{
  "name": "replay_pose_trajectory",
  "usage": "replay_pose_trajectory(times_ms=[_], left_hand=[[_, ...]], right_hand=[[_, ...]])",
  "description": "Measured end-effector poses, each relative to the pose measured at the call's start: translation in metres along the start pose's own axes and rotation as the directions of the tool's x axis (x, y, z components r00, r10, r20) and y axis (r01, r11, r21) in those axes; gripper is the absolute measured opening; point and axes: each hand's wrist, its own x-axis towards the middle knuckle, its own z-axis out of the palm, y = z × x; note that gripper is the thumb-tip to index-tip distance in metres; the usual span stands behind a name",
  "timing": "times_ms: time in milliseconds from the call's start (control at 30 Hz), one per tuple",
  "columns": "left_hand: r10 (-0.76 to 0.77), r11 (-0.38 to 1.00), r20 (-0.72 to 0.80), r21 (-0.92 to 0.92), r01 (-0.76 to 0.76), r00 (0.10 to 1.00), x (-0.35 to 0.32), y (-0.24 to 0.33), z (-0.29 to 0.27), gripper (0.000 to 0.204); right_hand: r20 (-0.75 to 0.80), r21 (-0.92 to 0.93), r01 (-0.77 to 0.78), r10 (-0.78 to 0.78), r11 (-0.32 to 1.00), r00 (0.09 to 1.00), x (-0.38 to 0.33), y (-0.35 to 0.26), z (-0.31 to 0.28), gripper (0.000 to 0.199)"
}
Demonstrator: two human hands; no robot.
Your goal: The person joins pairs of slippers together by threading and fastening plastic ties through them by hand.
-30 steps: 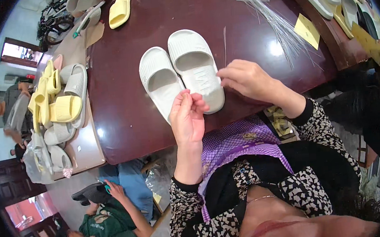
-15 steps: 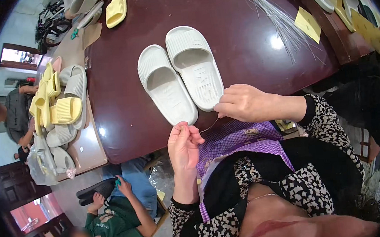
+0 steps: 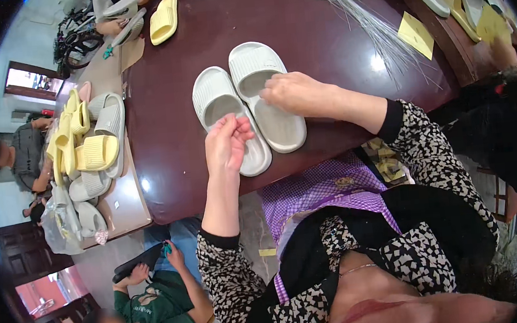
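Two pale grey slide slippers lie side by side on the dark red table, toes pointing away from me. Over the left slipper (image 3: pixel 215 91), at the rear edge of its strap opening, my left hand (image 3: pixel 227 144) is closed with thumb and fingers together. My right hand (image 3: pixel 295 94) is closed too, its fingertips at the strap opening of the right slipper (image 3: pixel 280 129). It covers part of that slipper's footbed and strap. Whatever is pinched in the fingers of both hands is too thin or hidden to make out.
A bundle of thin clear strands (image 3: pixel 359 14) and a yellow card (image 3: pixel 415 36) lie at the right. Yellow slippers (image 3: pixel 163 21) lie at the far side. More slippers are piled on the left table (image 3: pixel 128 200). Co-workers (image 3: pixel 160 305) sit at the left; another hand (image 3: pixel 502 53) is at the right.
Both hands have moved away from me, from the slippers' heels up to their strap openings. The thin strand that hung between my hands no longer shows clearly.
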Motion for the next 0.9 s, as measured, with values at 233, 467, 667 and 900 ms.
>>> replay_pose_trajectory(times_ms=[233,467,667,900], left_hand=[[0.032,0.999,-0.007,-0.021,-0.032,0.999,0.02,0.0,0.014,0.01],[0.04,0.999,-0.002,0.006,-0.04,0.999,0.024,-0.002,0.021,0.01],[0.044,0.998,-0.007,0.052,-0.044,0.999,0.025,0.004,0.021,0.011],[0.067,0.995,-0.04,0.071,-0.064,0.997,0.028,0.006,0.023,0.014]], right_hand=[[-0.199,0.092,-0.058,0.075,0.994,0.977,-0.007,0.001,-0.008,0.034],[-0.324,0.38,-0.155,0.289,0.912,0.901,-0.008,0.04,-0.018,0.024],[-0.143,0.328,-0.549,0.615,0.769,0.776,0.044,0.107,-0.001,0.025],[-0.149,0.314,-0.442,0.503,0.84,0.851,0.074,0.127,0.017,0.027]])
